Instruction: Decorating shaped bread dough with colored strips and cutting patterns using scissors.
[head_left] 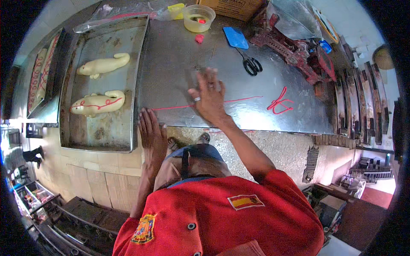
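A long thin red strand, apparently dough, (241,100) lies across the metal table (179,55). My right hand (210,102) is over its middle, fingers spread and slightly blurred, a ring on one finger. At the strand's left end, my left hand (153,134) rests at the table's front edge with its fingers stretched out. Right of my right hand lies a loose bundle of red strands (279,104). To my left, a large metal tray (97,143) holds two pale fish-shaped dough pieces; the nearer piece (99,105) carries red lines, the farther piece (103,66) only a small red spot.
Toward the back are a clear plastic tub (199,23), a small red lump (199,39), a blue scraper (235,37) and black-handled scissors (252,66). A dark red metal frame (290,49) stands at the right. Another tray (52,83) with decorated dough sits far left.
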Available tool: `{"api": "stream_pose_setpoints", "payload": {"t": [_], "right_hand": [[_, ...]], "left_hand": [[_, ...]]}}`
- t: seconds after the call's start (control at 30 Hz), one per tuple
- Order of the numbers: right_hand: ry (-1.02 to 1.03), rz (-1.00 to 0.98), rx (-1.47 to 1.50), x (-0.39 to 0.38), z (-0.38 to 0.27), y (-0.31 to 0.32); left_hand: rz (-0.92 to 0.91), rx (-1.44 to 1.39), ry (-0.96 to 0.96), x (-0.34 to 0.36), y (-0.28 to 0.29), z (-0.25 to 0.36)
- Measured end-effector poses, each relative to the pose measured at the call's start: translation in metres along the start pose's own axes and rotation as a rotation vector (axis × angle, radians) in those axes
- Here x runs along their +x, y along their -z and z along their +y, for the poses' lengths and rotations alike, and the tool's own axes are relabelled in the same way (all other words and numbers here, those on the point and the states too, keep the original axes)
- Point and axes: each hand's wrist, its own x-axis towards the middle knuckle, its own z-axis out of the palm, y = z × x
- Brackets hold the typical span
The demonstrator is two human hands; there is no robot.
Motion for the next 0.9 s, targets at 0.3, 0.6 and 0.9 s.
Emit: {"api": "stream_pose_setpoints", "payload": {"t": [0.3, 0.6, 0.9], "right_hand": [[-0.045, 0.117, -0.211, -0.002, 0.097, 0.021], [0.05, 0.073, -0.154, -0.002, 0.117, 0.016], [0.081, 0.142, -0.176, 0.015, 0.132, 0.017]], "left_hand": [[-0.056, -0.097, -0.508, 0.038, -0.035, 0.147], [-0.035, -0.062, -0.521, 0.045, -0.044, 0.14], [-0.045, -0.031, -0.514, 0.058, -0.045, 0.136]]}}
